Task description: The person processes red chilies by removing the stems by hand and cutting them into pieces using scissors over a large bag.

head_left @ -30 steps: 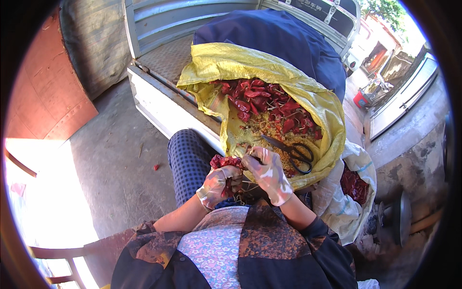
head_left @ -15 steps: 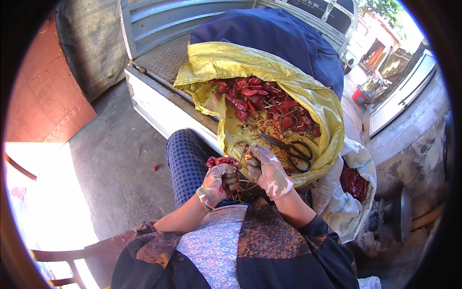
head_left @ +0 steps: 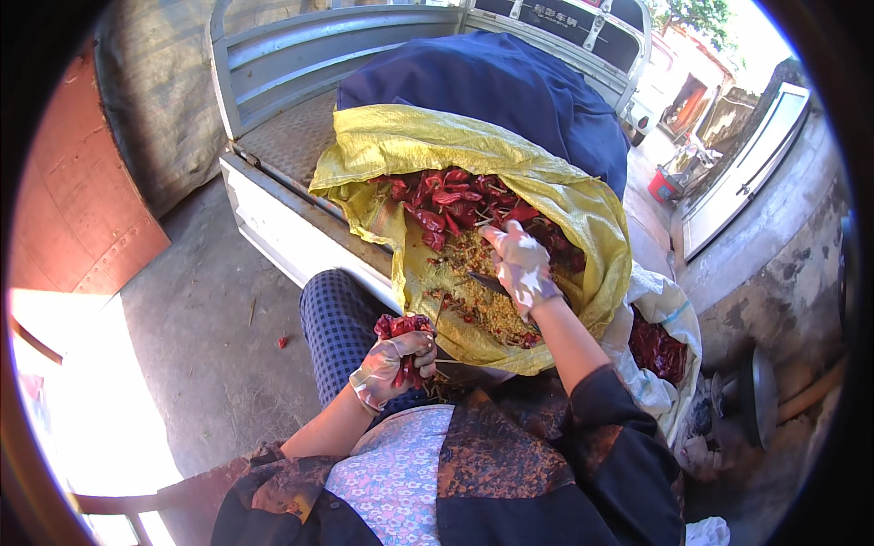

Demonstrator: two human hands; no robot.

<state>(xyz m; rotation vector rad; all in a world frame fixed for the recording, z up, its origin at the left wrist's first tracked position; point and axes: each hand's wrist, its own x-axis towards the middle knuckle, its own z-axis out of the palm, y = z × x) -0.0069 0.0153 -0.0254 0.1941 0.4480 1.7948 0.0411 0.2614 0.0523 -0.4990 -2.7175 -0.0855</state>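
My left hand (head_left: 393, 366), in a patterned glove, is closed round a bunch of dried red chili peppers (head_left: 401, 326) in front of my lap. My right hand (head_left: 522, 266), gloved alike, reaches into the yellow woven sack (head_left: 482, 136). Its fingers point forward, slightly apart, at the edge of the heap of red chili peppers (head_left: 446, 196); nothing shows in its grip. Black scissors (head_left: 489, 283) lie in the sack, largely hidden beneath the right hand and wrist. Yellow seeds and stem bits (head_left: 473, 314) are spread over the near part of the sack.
The sack rests on a white truck bed (head_left: 300, 218), against a dark blue cloth bundle (head_left: 492, 82). To the right stands a white sack (head_left: 678, 314) with more red peppers. My knee in checked trousers (head_left: 332, 318) is beside the bed's edge. One red scrap (head_left: 282, 342) lies on the concrete floor.
My right hand has moved from beside the left hand forward into the sack, over the scissors, and its fingers have loosened. The left hand still holds its peppers. The view has shifted slightly.
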